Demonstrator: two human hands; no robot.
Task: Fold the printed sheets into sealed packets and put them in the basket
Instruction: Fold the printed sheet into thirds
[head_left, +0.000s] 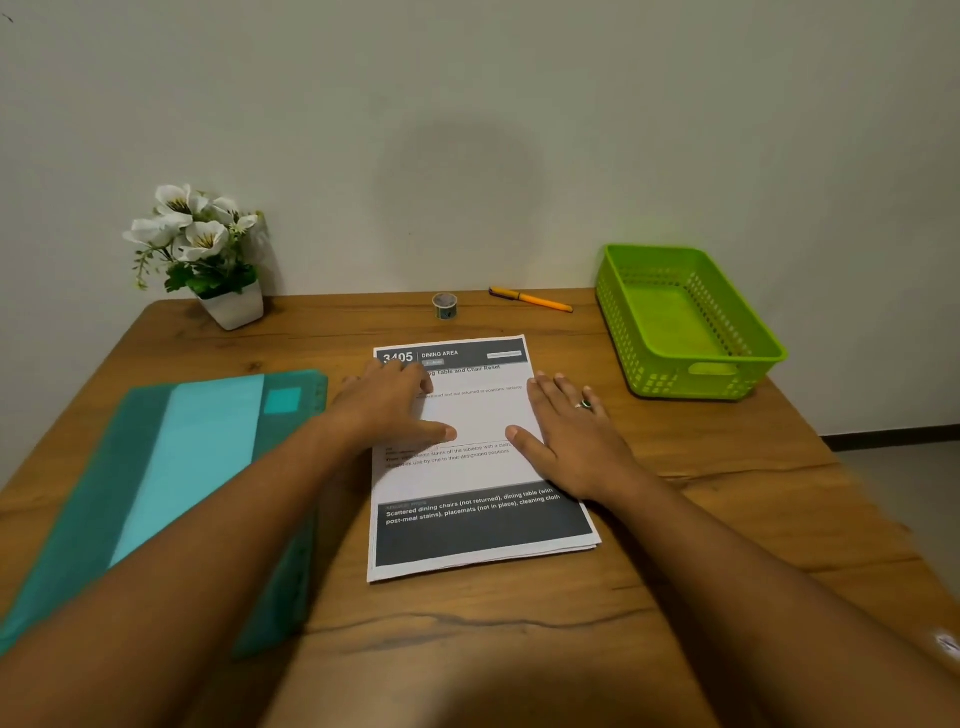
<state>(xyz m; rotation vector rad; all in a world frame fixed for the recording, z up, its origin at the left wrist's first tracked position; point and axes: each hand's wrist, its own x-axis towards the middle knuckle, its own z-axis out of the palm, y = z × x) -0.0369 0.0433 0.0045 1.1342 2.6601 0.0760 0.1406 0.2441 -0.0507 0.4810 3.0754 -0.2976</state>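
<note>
1. Presently, both forearms extend forward over the tabletop (519, 649).
2. Palms down, left hand (389, 410) and right hand (571, 441) lie on the printed sheets (467, 519), mid-tabletop, fingers (545, 389) straight, gripping nothing.
3. Far right, the basket (670, 383) stands apart.

I am pressing my left hand (387, 402) and right hand (569, 434) flat on the printed sheets (475, 512) stacked on the table (727, 519); the green basket (748, 332) is sitting far right.
</note>
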